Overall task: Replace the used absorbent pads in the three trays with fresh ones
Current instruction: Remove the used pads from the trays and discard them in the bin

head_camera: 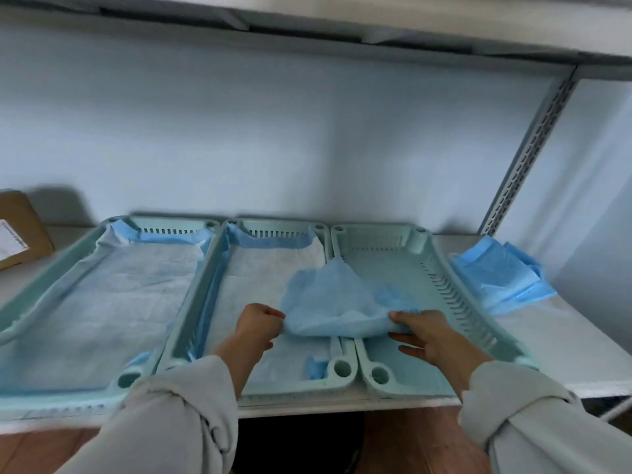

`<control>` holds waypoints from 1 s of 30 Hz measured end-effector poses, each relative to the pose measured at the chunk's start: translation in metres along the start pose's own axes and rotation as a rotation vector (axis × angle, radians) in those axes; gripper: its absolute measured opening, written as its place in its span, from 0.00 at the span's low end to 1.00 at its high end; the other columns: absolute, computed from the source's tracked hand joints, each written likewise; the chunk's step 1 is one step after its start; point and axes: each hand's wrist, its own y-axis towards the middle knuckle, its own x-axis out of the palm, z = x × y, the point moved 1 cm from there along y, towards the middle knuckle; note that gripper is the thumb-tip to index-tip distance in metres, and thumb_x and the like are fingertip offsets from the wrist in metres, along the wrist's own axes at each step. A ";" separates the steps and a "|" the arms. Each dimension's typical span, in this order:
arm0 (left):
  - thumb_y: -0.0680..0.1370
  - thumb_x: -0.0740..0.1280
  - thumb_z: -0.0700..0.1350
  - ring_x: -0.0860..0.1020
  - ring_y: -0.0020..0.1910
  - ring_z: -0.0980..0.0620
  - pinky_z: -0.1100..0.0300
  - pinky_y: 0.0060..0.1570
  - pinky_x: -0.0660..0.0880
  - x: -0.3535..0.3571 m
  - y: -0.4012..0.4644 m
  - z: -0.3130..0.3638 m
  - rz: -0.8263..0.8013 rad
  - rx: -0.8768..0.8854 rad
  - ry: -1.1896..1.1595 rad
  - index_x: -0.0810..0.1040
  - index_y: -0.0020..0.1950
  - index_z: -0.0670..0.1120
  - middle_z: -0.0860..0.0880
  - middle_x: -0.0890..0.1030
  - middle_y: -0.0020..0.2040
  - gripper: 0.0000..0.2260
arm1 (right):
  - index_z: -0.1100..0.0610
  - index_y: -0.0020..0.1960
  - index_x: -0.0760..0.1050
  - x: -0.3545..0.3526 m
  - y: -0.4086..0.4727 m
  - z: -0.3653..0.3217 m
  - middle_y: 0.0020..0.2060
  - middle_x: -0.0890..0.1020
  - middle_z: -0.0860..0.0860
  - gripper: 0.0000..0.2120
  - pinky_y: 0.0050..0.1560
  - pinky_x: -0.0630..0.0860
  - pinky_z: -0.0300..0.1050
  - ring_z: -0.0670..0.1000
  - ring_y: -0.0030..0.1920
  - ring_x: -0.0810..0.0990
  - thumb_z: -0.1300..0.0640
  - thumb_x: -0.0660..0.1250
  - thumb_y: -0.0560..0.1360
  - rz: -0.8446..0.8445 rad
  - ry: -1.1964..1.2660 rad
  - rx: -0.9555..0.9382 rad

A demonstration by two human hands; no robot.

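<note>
A blue pad (328,302) is held up over the divide between the middle tray (273,384) and the right tray (441,271), pinched at its near edge by the left hand (260,323) and the right hand (427,336). More blue pads (496,271) are piled on the shelf (564,333) right of the trays.

cardboard box (20,230) far left on shelf | perforated metal upright (526,148) at right

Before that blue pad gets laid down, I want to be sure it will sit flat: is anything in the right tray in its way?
Nothing visible. The right tray shows a bare floor, and both hands already grip the blue pad over its near left corner: left hand, right hand.
</note>
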 end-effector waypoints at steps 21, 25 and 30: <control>0.77 0.62 0.36 0.75 0.60 0.47 0.58 0.61 0.71 0.040 -0.027 0.034 -0.252 0.369 0.498 0.77 0.61 0.46 0.44 0.77 0.62 0.15 | 0.56 0.72 0.66 0.035 -0.015 -0.013 0.70 0.70 0.53 0.26 0.69 0.64 0.46 0.54 0.70 0.68 0.54 0.67 0.76 -0.215 -0.773 -0.493; 0.77 0.63 0.36 0.78 0.51 0.49 0.61 0.51 0.74 0.053 -0.036 0.026 -0.492 0.318 0.500 0.74 0.67 0.44 0.41 0.78 0.59 0.18 | 0.52 0.63 0.76 0.047 -0.010 0.004 0.62 0.77 0.51 0.21 0.64 0.71 0.44 0.50 0.62 0.75 0.53 0.73 0.71 -0.363 -0.891 -0.471; 0.77 0.62 0.37 0.76 0.54 0.46 0.60 0.49 0.75 0.040 -0.018 0.022 -0.315 0.210 0.565 0.77 0.62 0.45 0.45 0.75 0.54 0.14 | 0.50 0.64 0.70 0.043 -0.006 0.003 0.60 0.74 0.50 0.29 0.62 0.73 0.46 0.50 0.58 0.75 0.49 0.76 0.66 -0.313 -0.875 -0.500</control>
